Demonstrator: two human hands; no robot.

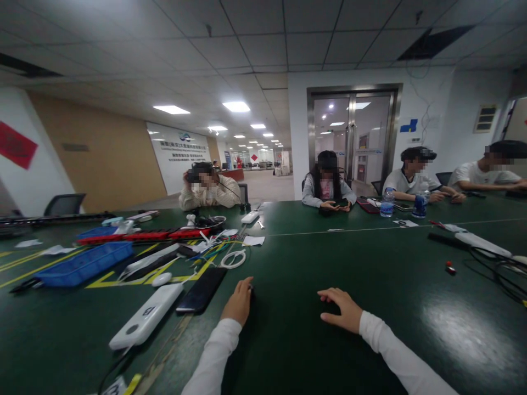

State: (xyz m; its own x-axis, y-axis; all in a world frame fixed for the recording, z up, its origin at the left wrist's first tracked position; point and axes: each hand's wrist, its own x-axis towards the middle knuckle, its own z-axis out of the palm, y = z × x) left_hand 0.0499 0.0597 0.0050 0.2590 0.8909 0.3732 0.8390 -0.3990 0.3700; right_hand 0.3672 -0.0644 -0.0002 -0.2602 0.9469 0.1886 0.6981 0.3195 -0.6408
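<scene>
My left hand (239, 303) rests low over the green table (288, 351), its fingers bent and close together. A small dark thing shows at its fingertips, mostly hidden, and I cannot make out what it is. Just left of that hand lies a black phone-like slab (202, 291). Beside the slab is a long white power bank-like device (147, 316) with a cable at its near end. My right hand (341, 310) hovers at or just above the tabletop, thumb and fingers apart, holding nothing. Between my two hands is bare green surface.
A blue tray (88, 264), a coiled white cable (233, 259) and red strips (144, 235) lie to the left. At right are a white bar-shaped device (483, 244), black cables (496, 271) and a small red object (450, 267). Several people sit across the table, near water bottles (387, 203).
</scene>
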